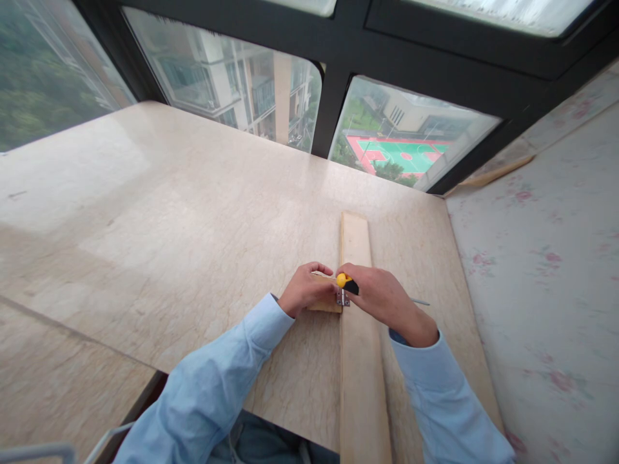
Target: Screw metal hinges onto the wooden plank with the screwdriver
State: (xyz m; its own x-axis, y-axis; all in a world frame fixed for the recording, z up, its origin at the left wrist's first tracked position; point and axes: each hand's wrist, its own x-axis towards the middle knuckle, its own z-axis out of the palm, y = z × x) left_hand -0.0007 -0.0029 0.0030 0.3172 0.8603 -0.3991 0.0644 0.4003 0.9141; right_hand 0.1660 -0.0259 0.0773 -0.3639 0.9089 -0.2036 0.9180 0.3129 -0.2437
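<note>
My right hand point(382, 293) is closed around a screwdriver with a yellow and black handle point(342, 280); its tip is hidden. Just below it, a small metal hinge point(343, 298) sits where a long wooden board point(360, 361) meets a short wooden block point(329, 305). The long board lies lengthwise on the stone sill, and the short block butts against its left side. My left hand point(308, 287) grips the short block, thumb and forefinger near the screwdriver handle. Whether a screw is between those fingertips cannot be made out.
A thin grey metal rod point(420, 301) lies right of my right wrist. The pale stone sill point(193, 219) runs up to dark-framed windows point(333, 90). A flowered wall point(541, 283) bounds the right side. At lower left are the sill's edge and a white metal bar point(39, 452).
</note>
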